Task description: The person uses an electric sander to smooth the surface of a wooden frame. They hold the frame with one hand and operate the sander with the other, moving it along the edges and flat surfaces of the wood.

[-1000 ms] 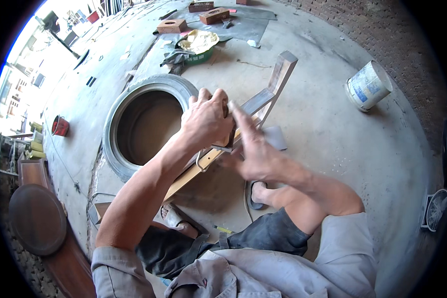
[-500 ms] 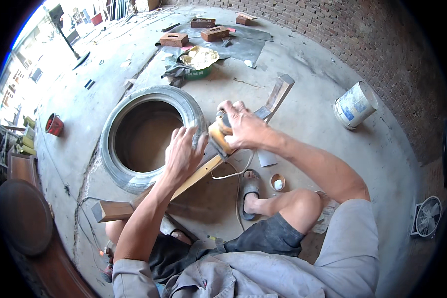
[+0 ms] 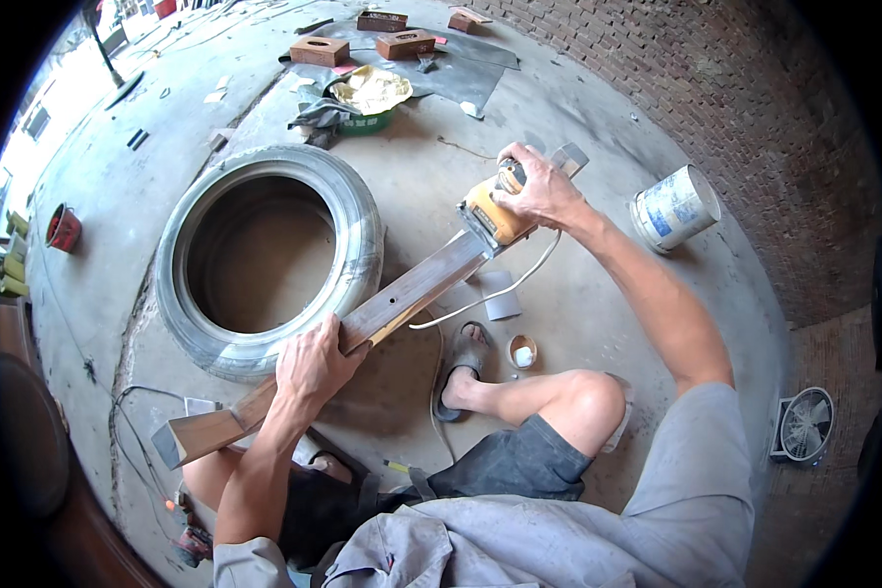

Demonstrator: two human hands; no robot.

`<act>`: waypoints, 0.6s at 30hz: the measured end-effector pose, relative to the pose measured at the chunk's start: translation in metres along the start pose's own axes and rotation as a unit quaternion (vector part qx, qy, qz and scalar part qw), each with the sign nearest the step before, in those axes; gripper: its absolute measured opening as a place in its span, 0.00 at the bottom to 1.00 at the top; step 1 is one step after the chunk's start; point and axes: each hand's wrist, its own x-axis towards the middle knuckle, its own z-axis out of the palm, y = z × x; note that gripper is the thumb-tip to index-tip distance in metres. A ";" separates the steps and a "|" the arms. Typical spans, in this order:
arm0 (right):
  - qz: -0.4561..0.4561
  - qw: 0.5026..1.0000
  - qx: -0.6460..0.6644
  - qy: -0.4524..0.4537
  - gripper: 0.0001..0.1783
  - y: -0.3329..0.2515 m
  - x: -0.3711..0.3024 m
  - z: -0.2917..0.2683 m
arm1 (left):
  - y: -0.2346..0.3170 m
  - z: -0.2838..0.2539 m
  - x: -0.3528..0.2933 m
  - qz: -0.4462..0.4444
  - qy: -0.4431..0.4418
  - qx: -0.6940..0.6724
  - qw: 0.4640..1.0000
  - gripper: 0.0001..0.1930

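My right hand [image 3: 549,191] is wrapped round a yellow-and-black palm sander [image 3: 493,213], whose pad lies on the upper face of a long wooden piece [image 3: 402,292]. This piece slants across in front of me, with a small dark hole midway and wider blocks at both ends. My left hand [image 3: 309,365] grips it lower down, fingers over its top. Under its middle is the edge of a large tyre [image 3: 171,260] lying flat on the floor. From the sander a pale cord [image 3: 490,296] loops down past my foot.
Beyond the tyre are a green basin [image 3: 366,124] with cloth and several wooden boxes [image 3: 320,51] on a dark sheet. A white bucket [image 3: 678,209] lies tilted at right, near the brick wall. A small bowl [image 3: 522,351] sits by my foot; a fan [image 3: 806,426] stands far right.
My left hand has come down onto the wooden piece from above it. The sander, in my right hand, has moved up and right along the wood. The whole view has shifted slightly.
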 end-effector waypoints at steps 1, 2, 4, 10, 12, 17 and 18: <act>0.004 1.000 0.003 -0.004 0.28 0.001 0.001 -0.001 | -0.001 0.001 0.000 0.008 0.006 -0.002 1.000 0.25; 0.008 1.000 0.007 -0.007 0.28 0.001 0.001 -0.002 | -0.002 0.002 0.000 0.017 0.011 -0.004 1.000 0.24; -0.001 1.000 0.007 -0.010 0.28 0.002 0.001 -0.004 | -0.004 0.001 0.000 0.026 0.019 -0.004 0.999 0.23; -0.011 1.000 -0.004 -0.005 0.28 0.002 0.015 -0.004 | 0.000 -0.003 -0.001 0.012 0.011 -0.004 1.000 0.22; 0.004 1.000 -0.015 0.006 0.27 -0.004 0.018 -0.001 | 0.002 -0.004 -0.002 0.004 0.007 0.000 1.000 0.22; 0.039 0.998 -0.014 -0.039 0.32 -0.014 0.026 -0.004 | 0.000 0.001 0.000 0.013 0.026 0.000 1.000 0.24; 0.041 0.998 -0.031 -0.032 0.32 -0.017 0.024 0.000 | 0.001 0.001 0.001 0.017 0.032 -0.003 0.999 0.24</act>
